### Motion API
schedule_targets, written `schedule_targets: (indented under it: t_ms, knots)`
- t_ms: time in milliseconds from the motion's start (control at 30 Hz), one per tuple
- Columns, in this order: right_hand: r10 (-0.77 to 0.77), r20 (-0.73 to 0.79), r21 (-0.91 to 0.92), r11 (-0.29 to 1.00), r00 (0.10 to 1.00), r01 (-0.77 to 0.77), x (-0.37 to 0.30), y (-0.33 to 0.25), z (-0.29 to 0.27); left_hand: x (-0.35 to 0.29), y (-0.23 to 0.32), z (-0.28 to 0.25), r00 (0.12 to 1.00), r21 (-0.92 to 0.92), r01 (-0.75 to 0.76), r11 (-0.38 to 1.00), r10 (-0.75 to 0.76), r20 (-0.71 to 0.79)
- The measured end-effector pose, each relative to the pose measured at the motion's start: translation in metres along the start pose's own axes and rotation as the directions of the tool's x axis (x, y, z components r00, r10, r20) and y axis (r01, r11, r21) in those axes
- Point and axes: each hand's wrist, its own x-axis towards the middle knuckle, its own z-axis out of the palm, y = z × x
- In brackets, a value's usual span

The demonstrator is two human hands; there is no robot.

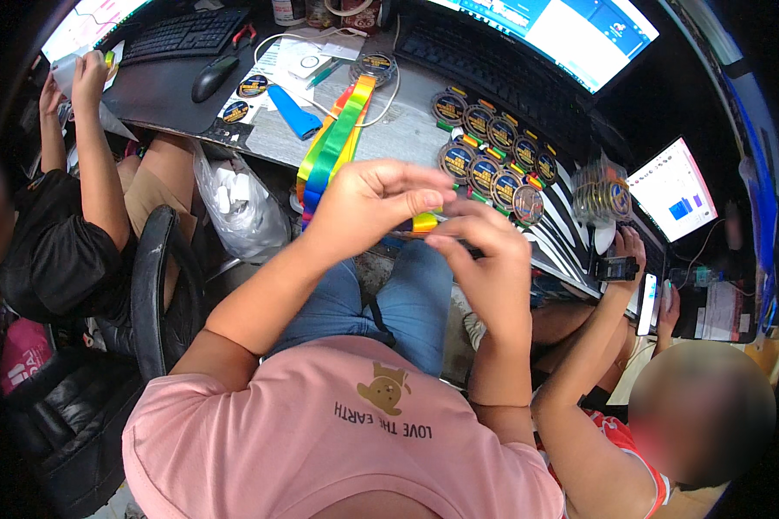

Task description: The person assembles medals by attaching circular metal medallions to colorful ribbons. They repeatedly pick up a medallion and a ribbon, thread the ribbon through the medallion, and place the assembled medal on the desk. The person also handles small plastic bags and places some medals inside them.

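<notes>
My left hand [376, 197] is raised above my lap, thumb and fingers closed toward each other. Facing it, my right hand [486, 246] has its fingers curled in a pinch. Whatever lies between the fingertips is small, partly see-through and too hidden to name. A short stretch of yellow and dark blue ribbon [424, 223] shows between the two hands, by the right fingertips. Just beyond my left hand, a rainbow-striped ribbon [333, 143] hangs over the desk edge from a round medal [374, 67] lying on the desk.
Rows of round medals [492, 177] with coloured ribbons lie on the desk [420, 130], beside a banded stack of medals [601, 192]. A blue tool-like object [292, 111], keyboard [493, 73] and mouse [215, 78] are there. A plastic bag [238, 212] hangs left; people sit on both sides.
</notes>
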Motion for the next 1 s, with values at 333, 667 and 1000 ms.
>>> schedule_targets:
  t_ms: [333,667,1000]
  knots:
    - [0.356,-0.438,0.649,0.761,0.826,0.016,0.01,-0.001,-0.011,0.014,-0.011,0.003,0.958,-0.102,0.174,0.979,-0.145,0.248]
    - [0.471,-0.141,0.818,0.551,0.871,-0.165,0.004,0.035,0.01,0.015,-0.023,0.003,0.998,-0.156,0.063,0.986,-0.058,0.035]
    - [0.401,-0.077,0.804,0.566,0.913,-0.181,0.003,0.038,0.002,0.008,-0.004,-0.009,0.971,-0.104,0.238,0.966,-0.235,0.041]
